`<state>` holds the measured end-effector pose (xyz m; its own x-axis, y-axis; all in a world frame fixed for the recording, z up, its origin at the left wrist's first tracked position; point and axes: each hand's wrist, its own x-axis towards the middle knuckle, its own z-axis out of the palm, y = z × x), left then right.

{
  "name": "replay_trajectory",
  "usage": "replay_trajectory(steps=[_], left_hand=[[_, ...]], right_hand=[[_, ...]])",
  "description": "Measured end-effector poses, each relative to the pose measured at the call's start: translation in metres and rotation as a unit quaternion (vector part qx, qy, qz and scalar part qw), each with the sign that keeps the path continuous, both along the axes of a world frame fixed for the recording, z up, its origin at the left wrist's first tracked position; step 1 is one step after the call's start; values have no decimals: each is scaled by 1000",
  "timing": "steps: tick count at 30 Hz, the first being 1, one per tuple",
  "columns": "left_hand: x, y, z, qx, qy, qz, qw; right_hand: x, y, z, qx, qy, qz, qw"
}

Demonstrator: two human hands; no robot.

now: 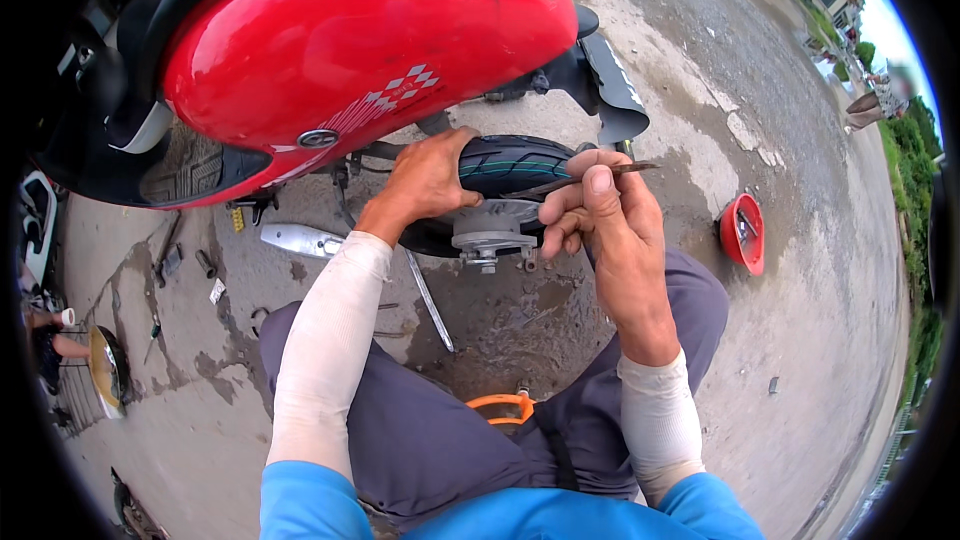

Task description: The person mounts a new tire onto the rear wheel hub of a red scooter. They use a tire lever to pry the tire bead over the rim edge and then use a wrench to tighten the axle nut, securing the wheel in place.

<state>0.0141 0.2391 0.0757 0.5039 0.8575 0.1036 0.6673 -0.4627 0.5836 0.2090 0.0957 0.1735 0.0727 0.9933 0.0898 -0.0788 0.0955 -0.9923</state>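
Note:
My left hand (428, 175) grips a black tire (510, 155) with green stripes on its tread, fingers over the top and thumb near the side. A grey metal hub plate (490, 230) with a bolt faces me on the wheel. My right hand (600, 210), right of the hub, holds a thin dark rusty metal tool (638, 168) between thumb and fingers, its length lying across the tire. The wheel sits under the red scooter body (350, 50), between my knees.
Silver metal part (300, 240), long silver bar (430, 300), scattered tools (165, 260), orange loop (495, 403) on the concrete. Red bowl (742, 235) at right. Metal basin (107, 365) at left beside another person's limb (70, 345). Distant figure (880, 100) at upper right.

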Motion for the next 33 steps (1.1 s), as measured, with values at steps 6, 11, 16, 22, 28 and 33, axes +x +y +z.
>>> replay_trajectory(steps=[6,11,16,22,28,33], left_hand=[[-24,4,-12,-51,-30,27,998],[-30,4,-12,-2,57,35,998],[-4,7,-3,23,-38,-38,998],[-6,19,-13,68,-50,-32,996],[-4,17,-16,49,-11,-4,999],[-17,18,-25,57,-12,7,998]], right_hand=[[-5,61,8,-12,-221,-37,975],[-37,68,11,121,-406,-21,906],[-50,76,3,153,-442,5,884],[-54,80,-19,157,-368,-12,916],[-39,-17,-121,4,-256,-42,966],[-83,-71,-296,-151,-352,124,915]])
